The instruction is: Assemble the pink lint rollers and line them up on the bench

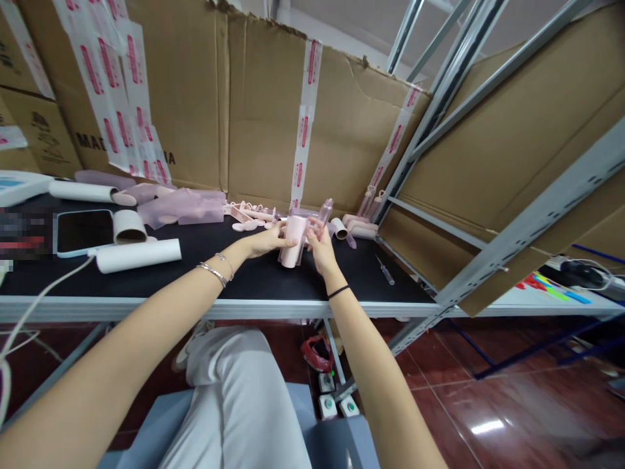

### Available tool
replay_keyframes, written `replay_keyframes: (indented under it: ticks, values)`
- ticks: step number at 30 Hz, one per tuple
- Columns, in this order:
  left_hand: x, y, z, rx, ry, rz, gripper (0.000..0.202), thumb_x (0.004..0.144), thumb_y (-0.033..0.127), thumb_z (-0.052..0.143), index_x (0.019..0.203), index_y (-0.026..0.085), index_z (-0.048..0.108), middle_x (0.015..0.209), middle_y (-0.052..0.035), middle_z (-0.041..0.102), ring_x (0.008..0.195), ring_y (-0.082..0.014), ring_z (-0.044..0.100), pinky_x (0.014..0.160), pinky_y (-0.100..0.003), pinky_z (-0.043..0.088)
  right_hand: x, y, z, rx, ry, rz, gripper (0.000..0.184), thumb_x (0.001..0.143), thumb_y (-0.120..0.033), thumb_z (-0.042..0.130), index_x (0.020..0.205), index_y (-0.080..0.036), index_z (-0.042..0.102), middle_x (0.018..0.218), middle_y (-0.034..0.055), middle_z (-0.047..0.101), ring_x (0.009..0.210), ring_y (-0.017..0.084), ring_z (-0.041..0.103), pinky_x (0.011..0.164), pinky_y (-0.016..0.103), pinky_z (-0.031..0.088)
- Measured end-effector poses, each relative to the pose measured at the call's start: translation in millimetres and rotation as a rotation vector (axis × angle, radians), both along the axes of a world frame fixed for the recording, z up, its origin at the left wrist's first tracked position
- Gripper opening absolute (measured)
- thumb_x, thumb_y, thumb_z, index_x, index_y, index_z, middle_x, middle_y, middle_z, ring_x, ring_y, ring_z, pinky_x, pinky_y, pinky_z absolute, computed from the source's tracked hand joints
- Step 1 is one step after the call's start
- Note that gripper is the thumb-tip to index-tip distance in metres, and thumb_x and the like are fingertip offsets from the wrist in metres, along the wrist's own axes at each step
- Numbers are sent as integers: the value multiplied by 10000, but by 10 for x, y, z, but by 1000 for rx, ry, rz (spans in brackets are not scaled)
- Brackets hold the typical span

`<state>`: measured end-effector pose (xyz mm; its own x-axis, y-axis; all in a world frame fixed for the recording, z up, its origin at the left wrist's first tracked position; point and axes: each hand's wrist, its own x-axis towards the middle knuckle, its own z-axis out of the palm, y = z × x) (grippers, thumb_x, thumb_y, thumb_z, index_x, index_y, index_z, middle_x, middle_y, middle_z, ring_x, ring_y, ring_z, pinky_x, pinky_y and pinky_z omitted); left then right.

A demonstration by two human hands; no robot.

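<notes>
Just above the bench's black surface, a pale pink cylinder (294, 241) stands nearly upright. My left hand (266, 241) is closed on it from the left, with the thumb across its front. On the other side, my right hand (319, 244) has its fingers curled close to the cylinder. A translucent pink plastic piece (326, 210) rises from behind these fingers and appears gripped by them; its lower end is hidden. Behind my left hand lie small pink parts (249, 215), including flat ovals.
Lilac sleeves (195, 207), white tubes (139, 255) and a phone (84, 232) lie on the left. A screwdriver (385, 270) lies to the right, near more pink cylinders (361, 228). Cardboard (263, 124) walls the back; a metal post (439, 124) stands right.
</notes>
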<state>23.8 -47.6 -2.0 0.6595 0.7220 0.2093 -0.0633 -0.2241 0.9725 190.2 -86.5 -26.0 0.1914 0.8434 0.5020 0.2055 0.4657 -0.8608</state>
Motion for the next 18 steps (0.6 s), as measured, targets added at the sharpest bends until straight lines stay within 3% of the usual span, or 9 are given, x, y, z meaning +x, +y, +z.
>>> replay_keyframes:
  ticks: [2, 4, 7, 12, 18]
  values:
    - [-61, 48, -32, -10, 4, 63, 725, 550, 401, 829, 1186, 201, 545, 1166, -122, 634, 1129, -261, 582, 936, -412, 479, 40, 6, -25, 3, -84, -215, 379, 758, -513, 518, 985, -217, 451, 904, 41, 556, 806, 177, 553, 775, 326, 450]
    - [-112, 92, -46, -23, 13, 142, 675, 547, 412, 826, 1140, 203, 581, 1165, -119, 642, 1119, -284, 587, 896, -423, 500, 63, -11, -52, -35, -152, -303, 353, 779, -504, 507, 965, -216, 423, 825, 21, 536, 760, 173, 547, 767, 330, 441]
    - [-173, 154, -51, -62, -27, 248, 656, 526, 441, 829, 1090, 191, 608, 1136, -120, 660, 1096, -297, 598, 861, -420, 515, 56, -63, -77, -66, -250, -188, 386, 793, -512, 510, 1016, -226, 379, 740, -19, 518, 654, 156, 533, 683, 310, 436]
    - [-234, 239, -69, -167, -308, 389, 638, 555, 530, 797, 1056, 197, 583, 1061, -85, 687, 992, -220, 646, 857, -353, 524, 16, -148, -69, -26, -467, 15, 261, 853, -479, 423, 901, -223, 452, 775, -5, 573, 614, 133, 545, 657, 289, 431]
    - [-263, 246, -90, -103, -400, 398, 760, 547, 702, 699, 1067, 170, 546, 914, -91, 695, 848, -195, 675, 828, -358, 535, 27, -194, -85, -55, -608, 55, 402, 917, -508, 251, 835, -212, 511, 703, 1, 597, 553, 133, 505, 648, 292, 403]
